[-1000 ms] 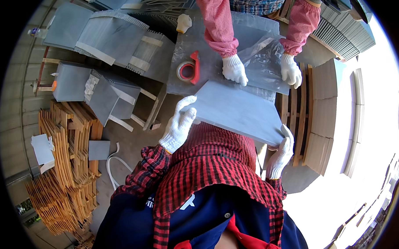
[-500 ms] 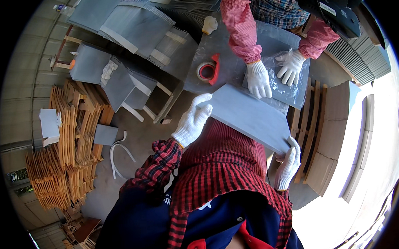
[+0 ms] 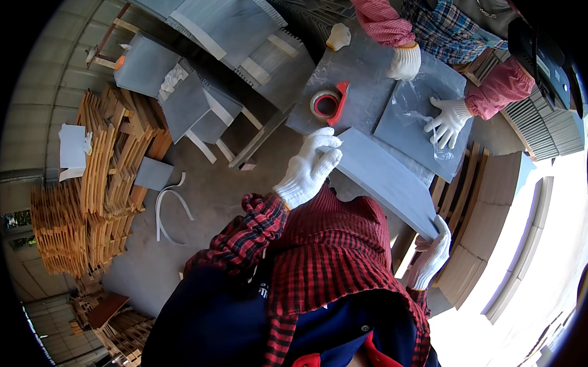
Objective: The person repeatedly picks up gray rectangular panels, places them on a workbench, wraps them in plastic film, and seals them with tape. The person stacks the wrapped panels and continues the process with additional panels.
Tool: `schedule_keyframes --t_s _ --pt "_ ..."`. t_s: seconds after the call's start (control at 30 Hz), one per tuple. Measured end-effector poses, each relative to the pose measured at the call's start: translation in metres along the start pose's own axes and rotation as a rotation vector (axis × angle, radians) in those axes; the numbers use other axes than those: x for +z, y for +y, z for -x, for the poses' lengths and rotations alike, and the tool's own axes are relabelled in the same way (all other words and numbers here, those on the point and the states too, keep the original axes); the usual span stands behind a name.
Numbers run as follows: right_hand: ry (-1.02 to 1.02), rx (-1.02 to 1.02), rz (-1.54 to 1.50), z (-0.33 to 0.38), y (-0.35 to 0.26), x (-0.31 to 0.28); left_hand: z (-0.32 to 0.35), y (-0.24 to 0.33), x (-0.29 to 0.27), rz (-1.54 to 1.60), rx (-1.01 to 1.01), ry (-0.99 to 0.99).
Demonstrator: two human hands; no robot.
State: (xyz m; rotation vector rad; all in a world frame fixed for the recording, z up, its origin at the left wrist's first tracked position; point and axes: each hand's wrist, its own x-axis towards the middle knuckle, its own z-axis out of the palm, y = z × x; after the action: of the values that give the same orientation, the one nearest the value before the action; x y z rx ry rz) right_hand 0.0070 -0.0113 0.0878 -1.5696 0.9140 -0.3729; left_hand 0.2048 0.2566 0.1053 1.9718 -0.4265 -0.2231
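Note:
A flat grey panel (image 3: pixel 388 177) lies between my two white-gloved hands, slanting down to the right in front of my checked apron. My left hand (image 3: pixel 309 167) grips its left end, with the fingers at the corner. At the lower right corner, my right hand (image 3: pixel 431 255) is closed around the edge, thumb on top. Just beyond the panel, a co-worker's gloved hand (image 3: pixel 448 123) lies spread on clear plastic film (image 3: pixel 411 108) over another grey sheet (image 3: pixel 396 131). The co-worker's other hand (image 3: pixel 404 62) is curled over the table.
A red tape dispenser (image 3: pixel 330 104) sits on the grey work table (image 3: pixel 304 112) near my left hand. Grey sheets (image 3: pixel 220 24) are stacked at the far left. Wooden frames (image 3: pixel 106 170) are piled at left, and a white strip (image 3: pixel 159 214) curls on the floor. Board stacks (image 3: pixel 486 222) stand at right.
The panel has tipped to a steeper slant and shows a narrower face, still in both my hands. The co-worker's hands have moved apart, one drawing back and the other pressing on the film.

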Motion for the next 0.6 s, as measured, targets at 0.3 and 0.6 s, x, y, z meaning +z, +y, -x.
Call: schedule_keyframes --t_s 0.3,0.6 --pt "0.196 0.04 0.115 -0.017 0.017 -0.001 -0.022 -0.017 0.003 0.223 0.099 -0.093" --pt "0.382 0.113 -0.176 -0.027 -0.012 0.028 -0.045 -0.016 -0.003 0.302 0.141 -0.21"
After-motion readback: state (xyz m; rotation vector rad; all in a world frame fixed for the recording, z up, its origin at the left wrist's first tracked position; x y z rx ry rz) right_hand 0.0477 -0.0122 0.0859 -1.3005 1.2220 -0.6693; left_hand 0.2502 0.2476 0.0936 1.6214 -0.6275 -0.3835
